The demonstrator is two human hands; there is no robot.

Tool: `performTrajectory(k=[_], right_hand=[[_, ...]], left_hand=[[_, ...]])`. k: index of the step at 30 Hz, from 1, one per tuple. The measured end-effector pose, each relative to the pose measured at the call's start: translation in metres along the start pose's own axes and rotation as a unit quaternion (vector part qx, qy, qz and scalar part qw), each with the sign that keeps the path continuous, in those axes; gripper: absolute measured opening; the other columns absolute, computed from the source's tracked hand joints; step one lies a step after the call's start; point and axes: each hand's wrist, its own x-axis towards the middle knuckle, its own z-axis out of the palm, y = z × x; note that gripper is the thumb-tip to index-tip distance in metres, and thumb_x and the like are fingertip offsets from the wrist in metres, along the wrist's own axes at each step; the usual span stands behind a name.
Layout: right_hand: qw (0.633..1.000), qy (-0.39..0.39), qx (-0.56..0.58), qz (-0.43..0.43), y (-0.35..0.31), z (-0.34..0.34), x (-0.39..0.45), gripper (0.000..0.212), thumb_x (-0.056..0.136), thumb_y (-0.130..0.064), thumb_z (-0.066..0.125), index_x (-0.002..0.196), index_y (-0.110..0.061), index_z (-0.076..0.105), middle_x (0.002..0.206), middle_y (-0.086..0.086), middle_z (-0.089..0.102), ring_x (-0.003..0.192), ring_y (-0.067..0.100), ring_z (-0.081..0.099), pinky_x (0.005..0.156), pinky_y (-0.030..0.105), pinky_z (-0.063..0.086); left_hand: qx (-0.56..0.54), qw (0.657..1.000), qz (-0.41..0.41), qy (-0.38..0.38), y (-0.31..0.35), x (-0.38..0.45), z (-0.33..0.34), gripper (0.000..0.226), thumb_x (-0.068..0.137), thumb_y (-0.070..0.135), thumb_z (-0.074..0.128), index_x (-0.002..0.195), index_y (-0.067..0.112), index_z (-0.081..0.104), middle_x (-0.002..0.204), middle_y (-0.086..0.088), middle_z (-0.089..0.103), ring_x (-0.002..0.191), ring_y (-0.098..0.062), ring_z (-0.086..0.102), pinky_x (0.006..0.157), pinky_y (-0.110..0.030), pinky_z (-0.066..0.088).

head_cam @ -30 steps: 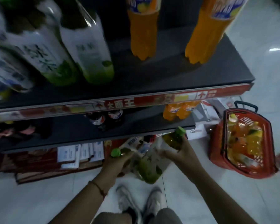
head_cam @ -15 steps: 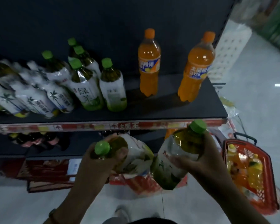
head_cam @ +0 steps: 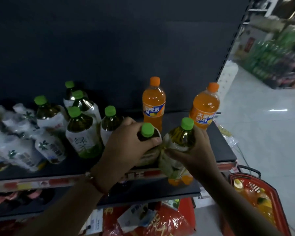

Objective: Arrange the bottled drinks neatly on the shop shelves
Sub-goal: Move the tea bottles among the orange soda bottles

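Two green-cap bottles at the front of the shelf

The left hand [head_cam: 126,142] grips one green-cap bottle [head_cam: 147,133] by its neck, and the right hand [head_cam: 197,150] grips another green-cap bottle [head_cam: 180,138] just beside it, both near the front edge of the shelf [head_cam: 220,150]. More green tea bottles [head_cam: 82,132] stand to the left. Two orange bottles [head_cam: 153,103] stand behind, with bare shelf between them. A red basket [head_cam: 278,205] sits on the floor at the right.

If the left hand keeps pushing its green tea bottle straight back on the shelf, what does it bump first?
Probably the nearer orange soda bottle, standing just behind the left hand and its green tea bottle. Depth is hard to judge; it might slip past on the left.
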Motion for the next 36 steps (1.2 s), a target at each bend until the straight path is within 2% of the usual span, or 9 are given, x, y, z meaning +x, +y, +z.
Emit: performTrajectory(k=[4, 11, 17, 22, 25, 27, 29, 32, 36], right_hand=[[0.998, 0.06, -0.032, -0.009, 0.012, 0.021, 0.024, 0.067, 0.065, -0.043, 0.085, 0.121, -0.033, 0.049, 0.111, -0.026, 0.042, 0.102, -0.005, 0.047, 0.088, 0.032, 0.052], [0.99, 0.088, -0.098, 0.039, 0.025, 0.048, 0.05, 0.093, 0.067, -0.052, 0.078, 0.143, -0.029, 0.029, 0.134, -0.005, 0.042, 0.123, 0.015, 0.043, 0.101, 0.046, 0.045], [0.974, 0.059, -0.216, 0.032, 0.018, 0.037, 0.05, 0.103, 0.074, -0.073, 0.057, 0.154, -0.027, 0.01, 0.157, 0.002, 0.02, 0.139, 0.024, 0.023, 0.112, 0.047, 0.025], [0.977, 0.139, -0.156, -0.046, 0.011, -0.011, 0.041, 0.081, 0.079, -0.062, 0.061, 0.146, -0.029, 0.03, 0.147, -0.002, 0.031, 0.129, 0.01, 0.026, 0.103, 0.047, 0.036], [0.972, 0.193, -0.121, -0.051, 0.016, -0.047, 0.063, 0.09, 0.075, -0.052, 0.074, 0.147, -0.024, 0.029, 0.149, 0.0, 0.028, 0.132, 0.007, 0.022, 0.104, 0.039, 0.031], [0.977, 0.18, -0.106, -0.042, 0.026, -0.06, 0.082, 0.103, 0.07, -0.048, 0.081, 0.151, -0.024, 0.022, 0.154, 0.003, 0.024, 0.141, 0.014, 0.021, 0.11, 0.042, 0.029], [0.993, 0.118, -0.025, -0.004, 0.041, -0.061, 0.099, 0.117, 0.065, -0.049, 0.085, 0.153, -0.032, 0.01, 0.159, -0.001, 0.016, 0.146, 0.02, 0.019, 0.113, 0.049, 0.029], [0.992, 0.038, 0.103, 0.061, 0.062, -0.051, 0.115, 0.127, 0.06, -0.044, 0.089, 0.151, -0.042, 0.0, 0.157, -0.005, 0.021, 0.14, 0.018, 0.031, 0.11, 0.052, 0.036], [0.983, 0.009, 0.17, 0.061, 0.088, -0.043, 0.127, 0.113, 0.053, -0.04, 0.091, 0.146, -0.033, 0.027, 0.131, -0.007, 0.055, 0.113, 0.007, 0.058, 0.098, 0.044, 0.05]], left_hand=[[0.125, 0.991, 0.029, 0.041, -0.009, 0.041, 0.017, 0.042, 0.079, 0.068, 0.061, 0.092, 0.028, 0.056, 0.093, 0.011, 0.05, 0.088, -0.012, 0.053, 0.07, -0.031, 0.038], [0.261, 0.943, 0.142, 0.15, -0.02, 0.072, 0.03, 0.042, 0.078, 0.043, 0.076, 0.11, 0.021, 0.06, 0.103, -0.003, 0.06, 0.094, -0.025, 0.055, 0.077, -0.039, 0.042], [0.182, 0.968, 0.131, 0.11, -0.018, 0.081, 0.031, 0.073, 0.076, 0.036, 0.076, 0.14, 0.023, 0.042, 0.134, -0.006, 0.046, 0.117, -0.027, 0.051, 0.092, -0.042, 0.044], [0.015, 0.997, 0.046, 0.055, 0.015, 0.109, 0.01, 0.097, 0.077, 0.058, 0.07, 0.154, 0.035, 0.014, 0.153, 0.0, 0.032, 0.138, -0.021, 0.036, 0.105, -0.042, 0.038], [-0.068, 0.997, -0.041, -0.024, 0.024, 0.141, 0.009, 0.111, 0.068, 0.064, 0.075, 0.154, 0.042, 0.009, 0.16, 0.003, 0.024, 0.142, -0.023, 0.033, 0.11, -0.047, 0.038], [-0.101, 0.989, -0.073, -0.083, 0.022, 0.158, 0.013, 0.118, 0.057, 0.068, 0.08, 0.152, 0.04, 0.015, 0.152, 0.003, 0.038, 0.134, -0.024, 0.045, 0.107, -0.048, 0.043], [-0.104, 0.984, -0.086, -0.113, 0.02, 0.169, 0.017, 0.111, 0.05, 0.066, 0.083, 0.142, 0.035, 0.029, 0.133, 0.005, 0.055, 0.118, -0.021, 0.058, 0.097, -0.042, 0.051], [-0.061, 0.987, -0.099, -0.111, 0.02, 0.178, 0.022, 0.074, 0.064, 0.054, 0.084, 0.124, 0.027, 0.051, 0.112, 0.007, 0.062, 0.101, -0.015, 0.063, 0.077, -0.029, 0.053], [-0.015, 0.987, -0.111, -0.118, 0.025, 0.197, 0.029, 0.045, 0.069, 0.056, 0.08, 0.099, 0.025, 0.068, 0.094, 0.006, 0.072, 0.089, -0.014, 0.069, 0.076, -0.033, 0.058]])
